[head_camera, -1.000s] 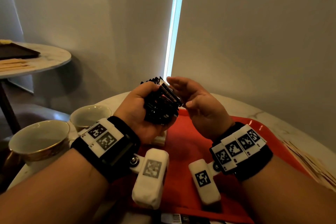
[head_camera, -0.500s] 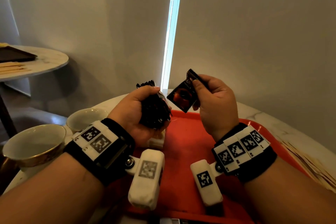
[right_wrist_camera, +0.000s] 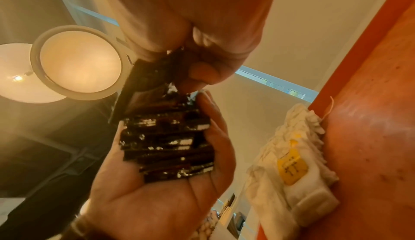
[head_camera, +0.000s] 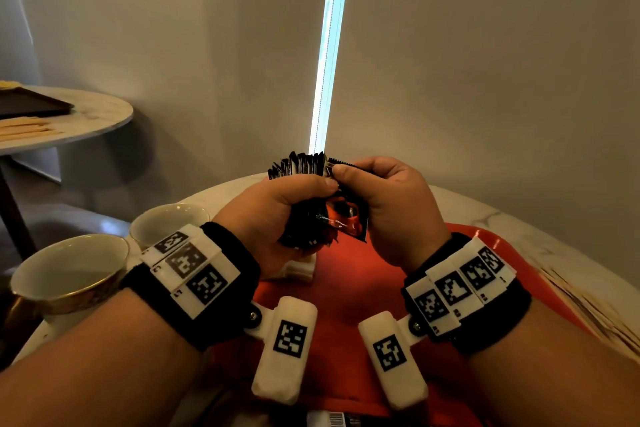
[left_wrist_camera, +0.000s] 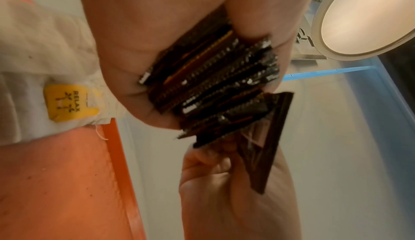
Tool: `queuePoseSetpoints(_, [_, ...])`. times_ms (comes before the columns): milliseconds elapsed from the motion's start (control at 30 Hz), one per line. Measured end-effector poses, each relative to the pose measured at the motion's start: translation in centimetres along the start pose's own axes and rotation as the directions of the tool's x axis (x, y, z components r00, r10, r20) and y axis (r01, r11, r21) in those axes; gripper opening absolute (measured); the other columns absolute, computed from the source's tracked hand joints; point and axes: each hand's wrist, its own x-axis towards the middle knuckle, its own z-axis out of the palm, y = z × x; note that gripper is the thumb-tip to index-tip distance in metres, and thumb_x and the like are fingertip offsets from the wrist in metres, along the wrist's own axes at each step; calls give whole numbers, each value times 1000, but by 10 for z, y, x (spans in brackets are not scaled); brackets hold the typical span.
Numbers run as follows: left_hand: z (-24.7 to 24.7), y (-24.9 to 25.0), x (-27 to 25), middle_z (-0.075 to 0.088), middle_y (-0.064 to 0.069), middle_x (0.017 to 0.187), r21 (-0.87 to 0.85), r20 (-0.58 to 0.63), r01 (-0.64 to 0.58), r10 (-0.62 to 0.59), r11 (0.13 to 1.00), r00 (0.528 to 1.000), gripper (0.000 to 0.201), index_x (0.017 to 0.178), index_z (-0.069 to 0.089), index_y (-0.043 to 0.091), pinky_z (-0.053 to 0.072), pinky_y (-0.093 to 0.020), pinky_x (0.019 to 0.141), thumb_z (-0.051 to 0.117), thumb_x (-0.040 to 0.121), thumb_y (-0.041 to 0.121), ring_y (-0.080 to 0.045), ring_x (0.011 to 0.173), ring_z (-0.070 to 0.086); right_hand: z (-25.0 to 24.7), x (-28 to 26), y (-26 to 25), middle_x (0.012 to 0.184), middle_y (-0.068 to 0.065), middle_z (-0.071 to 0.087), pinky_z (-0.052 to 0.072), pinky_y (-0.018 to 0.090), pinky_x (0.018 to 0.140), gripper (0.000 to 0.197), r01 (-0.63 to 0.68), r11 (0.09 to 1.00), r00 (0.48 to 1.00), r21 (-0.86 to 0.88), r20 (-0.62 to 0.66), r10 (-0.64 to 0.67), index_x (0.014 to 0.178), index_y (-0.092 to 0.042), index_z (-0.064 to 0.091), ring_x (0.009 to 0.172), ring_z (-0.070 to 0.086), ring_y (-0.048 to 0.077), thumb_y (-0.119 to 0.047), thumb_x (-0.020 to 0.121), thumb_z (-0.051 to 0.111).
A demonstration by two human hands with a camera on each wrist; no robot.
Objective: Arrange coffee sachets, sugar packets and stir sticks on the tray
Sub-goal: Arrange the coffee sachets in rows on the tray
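The lower half of the stack of coffee sachets (head_camera: 304, 218) is hidden from the head view by the left hand (head_camera: 273, 218), and the single sachet (head_camera: 346, 218) shows only a glossy red-and-black corner between the two hands. Print on the sachets is too small and blurred to read. At the desk's right edge a fan of thin pale strips (head_camera: 595, 315) is cut off by the frame; whether they are stir sticks or packets cannot be told.

The left hand's grip is curled round the stack, thumb across its near face and fingers behind, holding it upright above the red tray (head_camera: 346, 288). The right hand (head_camera: 391, 208) pinches the single sachet by its top edge, thumb against fingers, pressed right beside the stack and touching it. From the left wrist, the stack (left_wrist_camera: 213, 87) is a bundle of flat dark foil packets with serrated, shiny edges, and the single sachet (left_wrist_camera: 265, 148) hangs tilted beside it in the right hand (left_wrist_camera: 224, 181). From the right wrist the stack (right_wrist_camera: 170, 142) lies in the left palm (right_wrist_camera: 157, 199).

On the tray (smooth plastic with a raised rim) a white fabric bundle (head_camera: 298, 269) with a yellow tag sits under the left hand. Two white ceramic cups (head_camera: 69, 274) stand on the marbled desk (head_camera: 485, 215), left of the tray.
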Motion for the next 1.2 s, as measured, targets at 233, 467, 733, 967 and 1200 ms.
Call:
queuePoseSetpoints(233, [3, 0, 0, 65, -18, 92, -16, -15, -30, 30, 999, 999, 32, 102, 66, 5, 51, -25, 55, 65, 74, 19, -22, 67, 63, 5, 2, 2, 87, 18, 71, 59, 37, 62, 8, -75, 984, 997, 162, -4, 76, 90, -6, 68, 73, 68, 30, -13, 92, 68])
queuePoseSetpoints(467, [-7, 5, 5, 68, -13, 90, -70, -175, -137, 123, 988, 977, 22, 105, 66, 5, 49, -35, 75, 61, 89, 20, -22, 78, 64, -10, 3, 3, 109, 26, 59, 43, 29, 42, 43, -202, 976, 944, 80, 281, 172, 109, -17, 43, 82, 60, 40, -5, 75, 66])
queuePoseSetpoints(733, [-11, 11, 4, 67, -14, 100, -156, -282, -154, 105, 976, 954, 62, 116, 65, 8, 56, -32, 66, 79, 61, 34, -24, 82, 66, -18, 15, 13, 85, 16, 63, 44, 24, 46, 23, -144, 983, 988, 110, -38, 149, 91, -10, 52, 63, 60, 21, 14, 92, 53])
queuePoseSetpoints(967, [-6, 26, -7, 60, -11, 103, -246, -142, -159, 127, 956, 982, 53, 114, 59, 13, 55, -28, 67, 72, 67, 36, -21, 86, 61, -48, 34, 49, 80, 15, 71, 54, 24, 45, 20, -357, 930, 922, -87, -192, 335, 89, -3, 66, 61, 62, 19, 13, 93, 55])
queuePoseSetpoints(1200, [0, 17, -9, 61, -13, 106, -255, -168, -123, 81, 959, 982, 65, 125, 59, 11, 57, -27, 63, 73, 68, 38, -21, 83, 64, -53, 32, 61, 105, 22, 69, 53, 28, 50, 26, -476, 838, 879, -265, -177, 443, 87, -2, 75, 84, 68, 35, 16, 88, 56])
